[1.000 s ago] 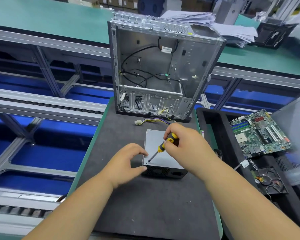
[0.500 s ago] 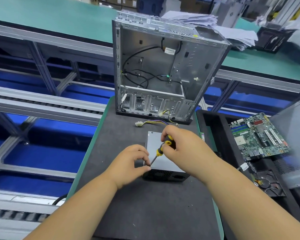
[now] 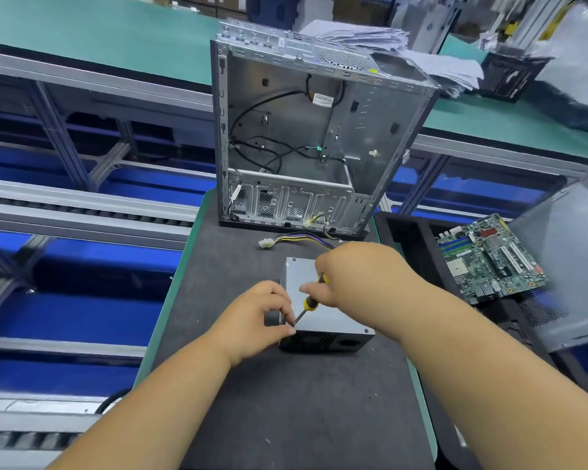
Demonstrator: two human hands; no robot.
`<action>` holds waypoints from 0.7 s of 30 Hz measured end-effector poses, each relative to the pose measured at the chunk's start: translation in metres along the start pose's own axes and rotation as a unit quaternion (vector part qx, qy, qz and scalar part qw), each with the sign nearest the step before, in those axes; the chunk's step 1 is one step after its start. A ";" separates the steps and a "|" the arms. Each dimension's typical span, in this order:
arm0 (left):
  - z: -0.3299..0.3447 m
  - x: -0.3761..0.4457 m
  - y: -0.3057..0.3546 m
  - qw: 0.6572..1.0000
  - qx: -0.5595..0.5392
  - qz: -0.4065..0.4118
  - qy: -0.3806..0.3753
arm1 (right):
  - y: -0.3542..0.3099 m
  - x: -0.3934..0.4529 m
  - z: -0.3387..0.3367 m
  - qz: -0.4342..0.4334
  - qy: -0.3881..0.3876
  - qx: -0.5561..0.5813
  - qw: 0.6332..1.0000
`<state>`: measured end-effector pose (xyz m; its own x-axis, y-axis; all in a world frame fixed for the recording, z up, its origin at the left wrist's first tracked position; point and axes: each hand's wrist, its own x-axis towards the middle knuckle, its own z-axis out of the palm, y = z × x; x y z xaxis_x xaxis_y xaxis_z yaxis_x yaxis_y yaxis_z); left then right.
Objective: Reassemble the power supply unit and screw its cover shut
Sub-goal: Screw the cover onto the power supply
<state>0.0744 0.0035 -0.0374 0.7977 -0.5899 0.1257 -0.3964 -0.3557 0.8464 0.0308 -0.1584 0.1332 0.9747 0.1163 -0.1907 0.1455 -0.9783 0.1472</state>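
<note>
Left hand (image 3: 255, 317) fingers (image 3: 287, 330) pinch — seemingly — screwdriver (image 3: 307, 305) tip at power supply (image 3: 333, 320) corner.

Screwdriver (image 3: 308, 304) tip hidden by left hand (image 3: 256, 315)

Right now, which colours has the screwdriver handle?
Yellow and black, on the screwdriver in the right hand; head view.

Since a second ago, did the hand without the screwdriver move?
Yes. The left hand slid right to the grey metal power supply box's near-left corner, fingertips now beside the screwdriver tip.
</note>
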 end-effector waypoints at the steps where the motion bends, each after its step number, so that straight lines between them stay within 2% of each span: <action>1: 0.001 0.000 0.000 1.000 -0.001 -0.001 0.001 | -0.001 0.000 0.002 0.025 0.005 -0.010 1.000; 3: 0.001 -0.001 0.000 1.000 -0.006 -0.003 0.003 | -0.003 -0.001 0.005 0.068 0.018 -0.008 0.997; 5: 0.002 -0.001 0.000 1.000 -0.009 -0.005 0.004 | -0.002 -0.003 0.009 0.074 0.031 0.002 0.997; 11: 0.002 -0.002 0.000 1.000 -0.025 -0.018 0.001 | 0.005 -0.006 0.009 -0.029 0.050 0.184 0.981; 13: 0.002 -0.002 0.000 0.999 -0.032 -0.020 0.001 | 0.002 -0.004 0.009 -0.032 0.070 0.133 0.988; 15: 0.002 -0.002 0.000 0.999 -0.034 -0.020 0.000 | -0.003 -0.003 0.012 -0.002 0.087 0.033 0.996; 17: 0.002 -0.002 -0.001 0.999 -0.034 -0.020 -0.002 | -0.006 -0.001 0.016 0.033 0.096 -0.011 0.995; 21: 0.004 -0.003 -0.002 0.999 -0.047 -0.021 -0.001 | -0.009 -0.004 0.015 0.056 0.089 0.079 0.991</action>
<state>0.0708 0.0033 -0.0412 0.8113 -0.5779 0.0879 -0.3179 -0.3100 0.8960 0.0233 -0.1522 0.1179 0.9998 0.0195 -0.0045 0.0195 -0.9998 0.0017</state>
